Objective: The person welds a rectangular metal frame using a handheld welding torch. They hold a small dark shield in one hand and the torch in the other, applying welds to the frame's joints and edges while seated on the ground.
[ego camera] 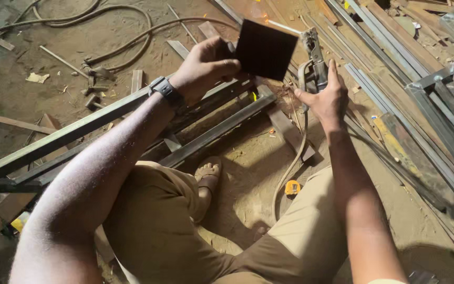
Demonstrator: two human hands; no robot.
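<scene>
- Welding, as judged from the head view: left hand [206, 66] clenched on the handle of a dark square shield [266, 49], raised above the long steel bars [132, 113] lying on the dirt floor.
- Right hand [326, 97] wrapped around the electrode holder [315, 68], thumb out to the side, cable [290, 168] trailing back between the knees.
- Best done with the dark plate kept squarely between eyes and glow, holder steady, cable slack and clear of the sandalled foot [207, 176].
- Orange glow and sparks [253, 11] showing just past the top edge of the shield.
- Hidden behind the shield: rod tip and the joint itself.
- Hard to make out: shield handle, buried in the fist.
- Cut off at the right edge: stacked metal frames [447, 89]; far ends of the bars lost at the left edge.
</scene>
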